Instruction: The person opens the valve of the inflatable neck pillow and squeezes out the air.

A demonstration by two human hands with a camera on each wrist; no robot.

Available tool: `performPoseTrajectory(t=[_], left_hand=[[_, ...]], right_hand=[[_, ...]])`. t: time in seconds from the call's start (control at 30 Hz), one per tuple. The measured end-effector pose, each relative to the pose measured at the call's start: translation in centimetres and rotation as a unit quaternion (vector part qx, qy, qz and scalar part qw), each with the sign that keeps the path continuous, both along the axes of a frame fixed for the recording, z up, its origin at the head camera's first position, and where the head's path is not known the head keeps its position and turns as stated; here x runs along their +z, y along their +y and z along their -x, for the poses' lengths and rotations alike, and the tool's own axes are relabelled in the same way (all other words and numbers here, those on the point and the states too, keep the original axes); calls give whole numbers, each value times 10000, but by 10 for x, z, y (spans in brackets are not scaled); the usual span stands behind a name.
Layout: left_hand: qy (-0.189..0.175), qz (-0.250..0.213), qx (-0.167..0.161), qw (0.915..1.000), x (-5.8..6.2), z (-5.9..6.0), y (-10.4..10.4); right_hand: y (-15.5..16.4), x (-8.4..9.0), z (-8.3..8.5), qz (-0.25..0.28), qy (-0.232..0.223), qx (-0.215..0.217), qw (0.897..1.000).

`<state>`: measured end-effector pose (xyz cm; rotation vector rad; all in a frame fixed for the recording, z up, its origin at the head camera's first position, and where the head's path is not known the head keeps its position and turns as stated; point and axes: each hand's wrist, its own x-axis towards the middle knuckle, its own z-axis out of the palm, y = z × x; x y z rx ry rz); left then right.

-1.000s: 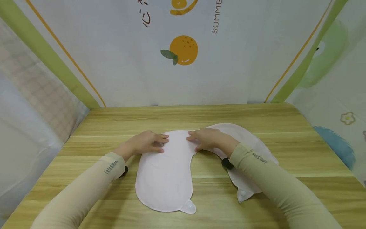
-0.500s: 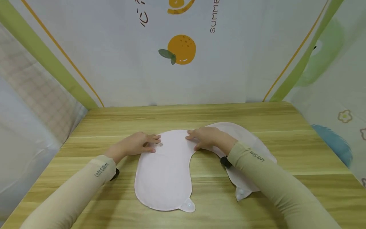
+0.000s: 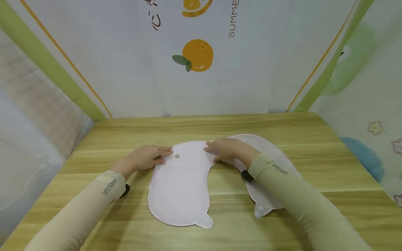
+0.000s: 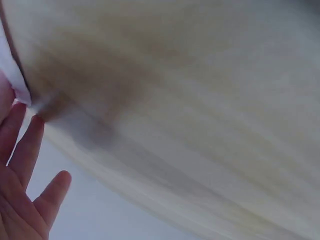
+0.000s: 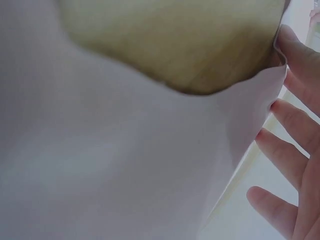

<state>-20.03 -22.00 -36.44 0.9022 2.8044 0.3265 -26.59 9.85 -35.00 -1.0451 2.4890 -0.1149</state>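
A pale pink U-shaped cloth (image 3: 180,188) lies flat on the wooden table (image 3: 201,129), its two arms pointing toward me. Each arm ends in a round snap tab (image 3: 204,220). A small brown spot (image 3: 177,156) shows near the cloth's top left. My left hand (image 3: 147,157) lies flat at the cloth's upper left edge, fingertips on the fabric. My right hand (image 3: 226,150) presses flat on the top of the curve. In the right wrist view straight fingers (image 5: 295,165) lie beside the pink cloth (image 5: 100,165). The left wrist view shows straight fingers (image 4: 25,190) over blurred wood.
Printed fabric walls close in the table at the back (image 3: 201,69), left (image 3: 31,115) and right (image 3: 367,104). Bare wood lies behind the cloth and along both sides.
My left hand has slid left across the cloth toward its edge, uncovering the small brown spot. The right hand has stayed in place.
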Motion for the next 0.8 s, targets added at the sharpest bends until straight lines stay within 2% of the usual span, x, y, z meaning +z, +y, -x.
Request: performPoseTrajectory(t=[0.17, 0.3, 0.4, 0.5, 0.57, 0.67, 0.8], left_hand=[[62, 68, 253, 9996, 3, -2, -3], [603, -61, 300, 9977, 3, -6, -6], [845, -114, 540, 9949, 5, -12, -7], [792, -90, 785, 9937, 10, -23, -5], [691, 46, 890, 9936, 14, -32, -1], [710, 121, 838, 9939, 17, -46, 6], [993, -3, 616, 9931, 19, -67, 16]], right_hand=[[2, -1, 5, 93, -116, 11, 9999], [7, -1, 6, 321, -357, -61, 9988], [10, -1, 6, 561, -390, -120, 9976], [12, 3, 3, 772, -262, -26, 9967], [12, 6, -4, 900, -141, 85, 9958], [11, 13, -20, 1071, 68, 402, 9934], [5, 19, -49, 1100, 301, 939, 9890]])
